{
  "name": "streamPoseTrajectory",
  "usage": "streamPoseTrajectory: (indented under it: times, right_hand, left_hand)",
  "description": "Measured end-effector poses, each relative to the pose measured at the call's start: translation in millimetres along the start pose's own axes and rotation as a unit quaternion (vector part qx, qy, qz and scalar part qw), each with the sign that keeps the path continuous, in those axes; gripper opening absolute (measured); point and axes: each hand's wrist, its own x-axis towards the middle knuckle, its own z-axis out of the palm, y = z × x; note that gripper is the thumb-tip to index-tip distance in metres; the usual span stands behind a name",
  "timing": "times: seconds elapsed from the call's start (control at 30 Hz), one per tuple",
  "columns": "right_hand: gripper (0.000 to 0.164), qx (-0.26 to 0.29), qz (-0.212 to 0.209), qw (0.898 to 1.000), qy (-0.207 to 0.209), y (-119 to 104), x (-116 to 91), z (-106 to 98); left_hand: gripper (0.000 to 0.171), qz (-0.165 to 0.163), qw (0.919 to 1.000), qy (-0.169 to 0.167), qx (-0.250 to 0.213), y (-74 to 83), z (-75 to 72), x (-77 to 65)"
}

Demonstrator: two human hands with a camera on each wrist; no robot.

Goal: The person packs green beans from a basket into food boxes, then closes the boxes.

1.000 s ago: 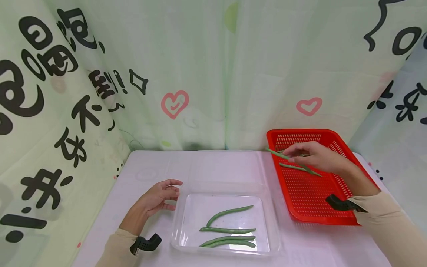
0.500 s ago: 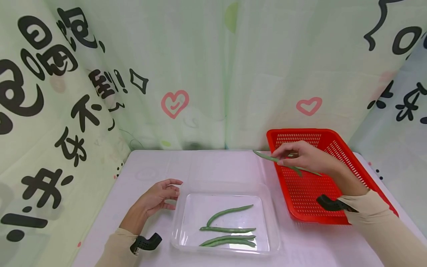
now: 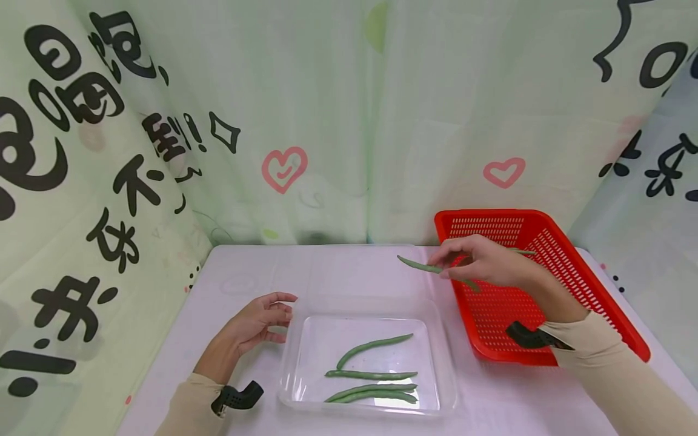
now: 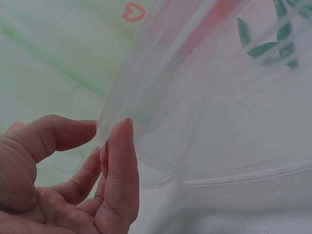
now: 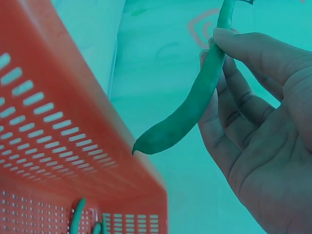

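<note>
My right hand [image 3: 482, 261] pinches a curved green bean [image 3: 417, 264] between thumb and fingers, over the left rim of the red basket [image 3: 501, 339]. The right wrist view shows the bean [image 5: 183, 114] slanting down, its lower tip overlapping the basket wall [image 5: 58, 83]. My left hand [image 3: 259, 324] is at the left rim of a clear plastic box [image 3: 449, 375]. In the left wrist view, the thumb and fingers [image 4: 122, 170] lie on either side of the rim corner. Several green beans [image 3: 371, 376] lie inside the box, roughly crosswise.
More green beans [image 5: 78, 214] lie in the basket, partly hidden by my right hand in the head view. A white-covered table [image 3: 262, 266] bears both containers. Printed curtains [image 3: 338, 91] hang close behind and along both sides.
My right hand has moved left, bringing the bean from inside the basket out across its left rim. My left hand and the box have stayed put.
</note>
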Motion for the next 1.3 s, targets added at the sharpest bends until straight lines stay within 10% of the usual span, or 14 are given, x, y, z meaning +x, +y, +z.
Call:
streamPoseTrajectory:
  times: [1.3]
  right_hand:
    - [0.021, 0.048, -0.089, 0.990, -0.103, -29.3, 27.3, 58.1]
  left_hand:
    - [0.051, 0.002, 1.0000, 0.001, 0.001, 0.7, 0.5, -1.8]
